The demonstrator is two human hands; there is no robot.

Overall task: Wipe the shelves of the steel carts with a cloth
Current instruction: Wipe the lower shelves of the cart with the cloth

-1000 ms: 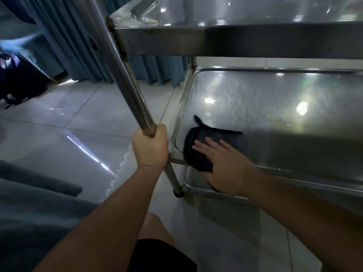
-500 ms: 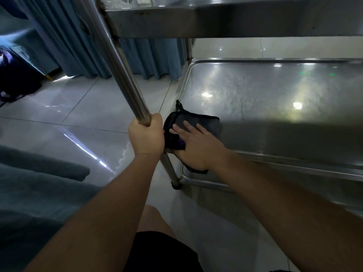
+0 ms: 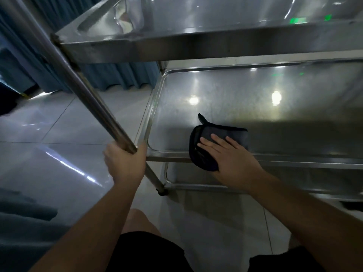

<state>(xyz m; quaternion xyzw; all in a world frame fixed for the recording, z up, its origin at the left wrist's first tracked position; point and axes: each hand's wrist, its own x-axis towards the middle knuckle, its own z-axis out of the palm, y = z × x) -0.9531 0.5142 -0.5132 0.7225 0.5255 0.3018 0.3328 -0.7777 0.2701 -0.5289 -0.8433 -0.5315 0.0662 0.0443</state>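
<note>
A steel cart fills the view, with a top shelf [image 3: 196, 50], a middle shelf [image 3: 235, 99] and a lower shelf [image 3: 196, 186] beneath. A dark folded cloth [image 3: 206, 142] lies on the middle shelf near its front edge, partly hanging over the rim. My right hand [image 3: 227, 158] presses flat on the cloth, fingers spread and pointing left. My left hand [image 3: 124, 163] is wrapped around the cart's front left steel post [image 3: 84, 91], low down at middle-shelf height.
Blue curtains [image 3: 110, 79] hang behind the cart at the left. Glossy pale floor tiles [image 3: 59, 134] spread to the left. A grey-blue fabric mass [image 3: 23, 222] sits at the lower left. My knees in black shorts are at the bottom.
My right hand has slid the cloth to the right, away from the front left corner of the middle shelf. My left hand keeps its grip on the post.
</note>
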